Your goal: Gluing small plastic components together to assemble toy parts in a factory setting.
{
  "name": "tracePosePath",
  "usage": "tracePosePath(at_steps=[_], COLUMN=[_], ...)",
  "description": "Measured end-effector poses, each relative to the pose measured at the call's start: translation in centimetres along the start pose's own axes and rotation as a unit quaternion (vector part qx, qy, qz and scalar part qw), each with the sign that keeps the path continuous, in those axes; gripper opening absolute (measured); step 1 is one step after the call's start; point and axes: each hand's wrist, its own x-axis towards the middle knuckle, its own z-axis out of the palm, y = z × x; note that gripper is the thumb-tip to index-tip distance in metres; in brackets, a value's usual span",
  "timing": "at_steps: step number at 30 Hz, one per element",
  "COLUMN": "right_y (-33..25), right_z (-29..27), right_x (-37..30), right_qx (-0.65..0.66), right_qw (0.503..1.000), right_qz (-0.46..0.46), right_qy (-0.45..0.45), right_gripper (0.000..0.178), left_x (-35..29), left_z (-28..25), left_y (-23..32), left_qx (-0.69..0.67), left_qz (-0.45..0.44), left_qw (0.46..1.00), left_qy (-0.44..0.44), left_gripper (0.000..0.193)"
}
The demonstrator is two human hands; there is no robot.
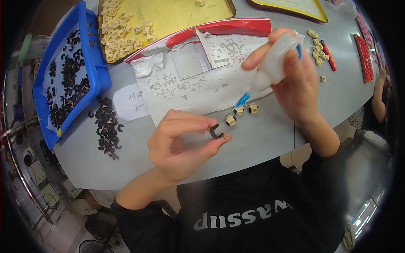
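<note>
Between the thumb and fingers of my left hand (179, 145) is a small black C-shaped piece (215, 132), held above the near part of the table. My right hand (297, 80) grips a translucent squeeze bottle (270, 65), tilted so its blue nozzle (242, 100) points down and left. Just below the nozzle tip, a few cream pieces with black parts (230, 120) lie on the table. To the left of my left hand is a loose pile of black C-shaped pieces (107, 126).
A blue bin (99, 76) of black pieces stands at the left. Cream pieces lie in a yellow tray (173, 19) at the back. A white sheet (168, 99) with dried spots covers mid-table. At right are loose cream pieces (316, 48), a red tool (328, 57) and a co-worker's arm (378, 92).
</note>
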Motion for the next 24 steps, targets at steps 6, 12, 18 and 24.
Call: tracePosePath(at_steps=[6,12,18,24], right_y=[-1.5,-3.1,0.3,0.7], right_z=[-3.2,-3.8,-3.9,-2.9], right_x=[0.6,-0.8,-3.2,-3.1], right_qx=[0.074,-0.188,-0.465,-0.493], right_qw=[0.985,0.974,0.878,0.857], right_qz=[-0.133,-0.101,-0.112,-0.146], right_qy=[0.082,0.075,0.032,0.03], right_gripper=[0.038,0.021,0.029,0.03], left_x=[0.1,0.5,0.7,0.5], left_z=[-0.3,-0.5,-0.3,-0.4], left_y=[-0.3,-0.5,-0.5,-0.6], left_qx=[-0.005,-0.033,-0.037,-0.027], left_qz=[-0.025,-0.046,-0.059,-0.059], left_qw=[0.999,0.996,0.994,0.995], left_qy=[0.02,0.07,0.084,0.082], left_gripper=[0.043,0.041,0.04,0.039])
